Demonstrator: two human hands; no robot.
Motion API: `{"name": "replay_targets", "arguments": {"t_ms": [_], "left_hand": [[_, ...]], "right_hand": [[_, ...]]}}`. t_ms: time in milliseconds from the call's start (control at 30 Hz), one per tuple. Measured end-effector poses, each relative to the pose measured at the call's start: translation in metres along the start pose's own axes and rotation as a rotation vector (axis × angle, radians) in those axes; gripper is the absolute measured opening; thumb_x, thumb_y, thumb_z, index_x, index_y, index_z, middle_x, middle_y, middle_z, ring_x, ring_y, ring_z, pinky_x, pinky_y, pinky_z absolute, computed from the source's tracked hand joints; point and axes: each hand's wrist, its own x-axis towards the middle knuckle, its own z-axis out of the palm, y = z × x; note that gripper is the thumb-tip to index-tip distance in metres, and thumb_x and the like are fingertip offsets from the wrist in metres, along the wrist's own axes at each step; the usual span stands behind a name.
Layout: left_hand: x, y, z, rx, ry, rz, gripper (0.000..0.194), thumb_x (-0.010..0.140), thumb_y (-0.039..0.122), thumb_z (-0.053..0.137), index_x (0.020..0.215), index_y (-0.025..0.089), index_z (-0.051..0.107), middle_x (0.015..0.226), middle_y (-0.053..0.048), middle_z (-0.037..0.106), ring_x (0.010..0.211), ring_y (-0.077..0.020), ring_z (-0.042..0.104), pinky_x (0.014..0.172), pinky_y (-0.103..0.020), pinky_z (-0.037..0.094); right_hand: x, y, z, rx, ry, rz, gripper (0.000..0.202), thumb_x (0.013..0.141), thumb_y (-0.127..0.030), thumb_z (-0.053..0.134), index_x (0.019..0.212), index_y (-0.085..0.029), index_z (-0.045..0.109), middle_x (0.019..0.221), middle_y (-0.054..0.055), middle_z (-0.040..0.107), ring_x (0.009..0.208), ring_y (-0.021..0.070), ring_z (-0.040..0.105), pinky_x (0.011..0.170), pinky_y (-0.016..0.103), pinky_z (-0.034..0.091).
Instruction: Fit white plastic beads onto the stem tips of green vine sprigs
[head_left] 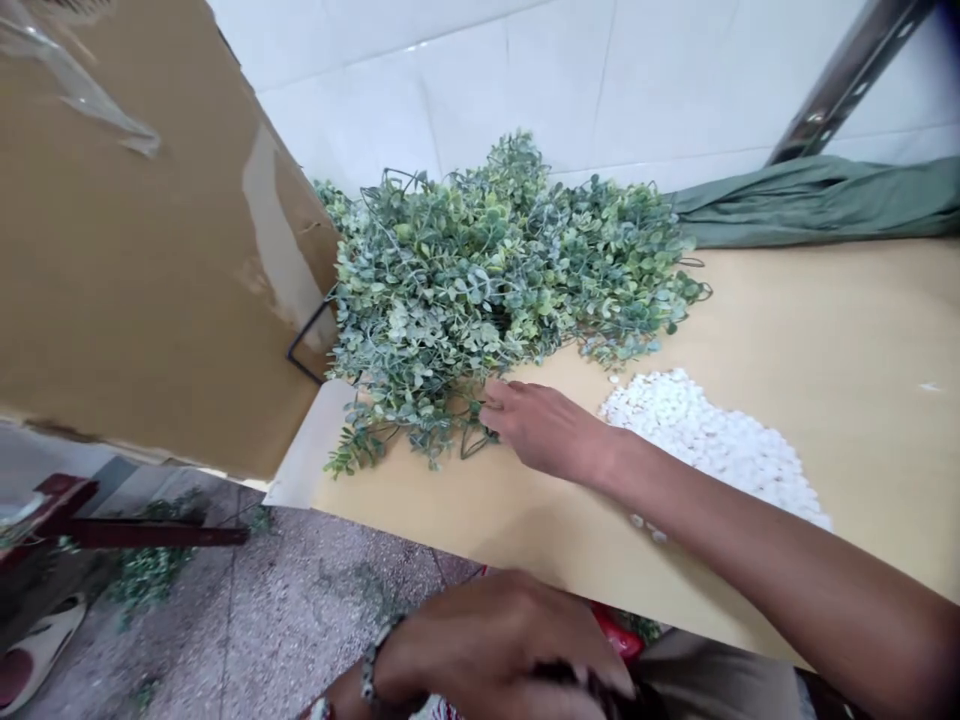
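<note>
A big heap of artificial leafy sprigs [480,280], green and bluish-green with wiry stems, lies on the tan tabletop against the wall. My right hand [544,428] reaches in from the right to the front edge of this heap. Its fingers are closed on a sprig with a looped green stem [472,440]. My left hand [499,635], with a beaded bracelet [369,668] at the wrist, is low in the view before the table edge. Its fingers are curled and partly blurred; dark shapes show beneath them, and what they hold is unclear.
Small white pieces [712,435] are piled on the table [847,330] right of the heap. A large cardboard box [150,250] stands on the left. Green cloth [817,205] lies along the wall. More leafy sprigs [154,560] lie below, near a dark red bar [150,532].
</note>
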Motion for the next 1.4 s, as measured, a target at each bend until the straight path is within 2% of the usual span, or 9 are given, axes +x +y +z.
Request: {"name": "replay_targets", "arguments": {"t_ms": [167, 333, 433, 533, 767, 1067, 1167, 1300, 1400], "left_hand": [[-0.021, 0.015, -0.015, 0.127, 0.855, -0.316, 0.020, 0.090, 0.026, 0.052, 0.078, 0.016, 0.064, 0.067, -0.002, 0.059, 0.061, -0.0137, 0.054, 0.058, -0.023, 0.042], [-0.016, -0.001, -0.009, -0.037, 1.177, -0.318, 0.022, 0.087, 0.034, 0.061, 0.078, 0.014, 0.062, 0.063, -0.001, 0.059, 0.058, -0.0123, 0.053, 0.057, -0.022, 0.043], [-0.007, -0.002, -0.011, -0.350, 1.151, -0.217, 0.032, 0.083, 0.043, 0.066, 0.098, 0.015, 0.066, 0.083, -0.006, 0.068, 0.071, -0.0159, 0.062, 0.070, -0.027, 0.050], [0.007, 0.003, -0.012, -0.626, 1.044, -0.096, 0.035, 0.077, 0.043, 0.073, 0.099, 0.016, 0.069, 0.095, -0.008, 0.070, 0.080, -0.0168, 0.062, 0.077, -0.028, 0.049], [0.036, 0.011, 0.010, -0.935, 1.037, -0.157, 0.018, 0.064, 0.025, 0.077, 0.076, 0.014, 0.069, 0.068, 0.000, 0.060, 0.059, -0.0094, 0.049, 0.053, -0.019, 0.038], [0.059, 0.012, 0.040, -0.948, 0.877, -0.177, 0.016, 0.067, 0.023, 0.074, 0.081, 0.015, 0.073, 0.073, -0.001, 0.064, 0.068, -0.0112, 0.057, 0.065, -0.021, 0.047], [0.063, 0.011, 0.044, -0.934, 0.882, -0.242, 0.012, 0.068, 0.025, 0.074, 0.075, 0.015, 0.072, 0.066, -0.001, 0.064, 0.059, -0.0107, 0.055, 0.058, -0.021, 0.046], [0.066, 0.005, 0.049, -0.836, 0.757, -0.275, 0.017, 0.075, 0.031, 0.072, 0.072, 0.015, 0.069, 0.049, 0.002, 0.055, 0.041, -0.0073, 0.040, 0.041, -0.019, 0.031], [0.067, 0.000, 0.053, -0.774, 0.718, -0.263, 0.021, 0.074, 0.033, 0.073, 0.067, 0.015, 0.066, 0.048, 0.003, 0.052, 0.040, -0.0063, 0.036, 0.040, -0.019, 0.027]], "right_hand": [[-0.016, 0.010, 0.006, 0.014, 0.091, -0.107, 0.027, 0.086, 0.002, 0.044, 0.093, -0.017, 0.062, 0.088, 0.005, 0.061, 0.069, 0.0160, 0.056, 0.059, 0.027, 0.038], [-0.044, 0.016, 0.011, 0.064, 0.524, -0.075, 0.024, 0.091, -0.003, 0.040, 0.087, -0.016, 0.060, 0.082, 0.005, 0.062, 0.069, 0.0144, 0.056, 0.058, 0.024, 0.043], [-0.061, 0.006, 0.006, 0.046, 0.730, -0.103, 0.020, 0.093, -0.004, 0.043, 0.090, -0.013, 0.061, 0.088, 0.009, 0.065, 0.075, 0.0156, 0.060, 0.064, 0.025, 0.050], [-0.078, -0.011, -0.003, 0.020, 0.751, -0.162, 0.024, 0.095, -0.006, 0.041, 0.086, -0.011, 0.063, 0.087, 0.011, 0.067, 0.075, 0.0166, 0.061, 0.072, 0.028, 0.053], [-0.122, -0.042, -0.002, -0.144, 0.721, -0.125, 0.025, 0.095, -0.006, 0.041, 0.093, -0.006, 0.066, 0.091, 0.017, 0.070, 0.085, 0.0235, 0.065, 0.080, 0.038, 0.057], [-0.163, -0.073, 0.011, -0.094, 0.685, 0.102, 0.029, 0.094, -0.008, 0.039, 0.100, -0.003, 0.066, 0.098, 0.018, 0.071, 0.094, 0.0270, 0.064, 0.086, 0.042, 0.055], [-0.175, -0.078, 0.007, 0.091, 0.730, 0.186, 0.025, 0.092, -0.008, 0.046, 0.110, -0.006, 0.064, 0.104, 0.014, 0.070, 0.099, 0.0249, 0.063, 0.089, 0.041, 0.055], [-0.186, -0.068, -0.005, 0.390, 0.877, 0.402, 0.026, 0.089, -0.007, 0.056, 0.112, -0.015, 0.062, 0.093, 0.008, 0.069, 0.088, 0.0175, 0.064, 0.073, 0.032, 0.057], [-0.188, -0.056, -0.008, 0.585, 0.806, 0.516, 0.019, 0.090, -0.011, 0.056, 0.107, -0.017, 0.062, 0.087, 0.005, 0.067, 0.080, 0.0151, 0.063, 0.068, 0.029, 0.054]]}}
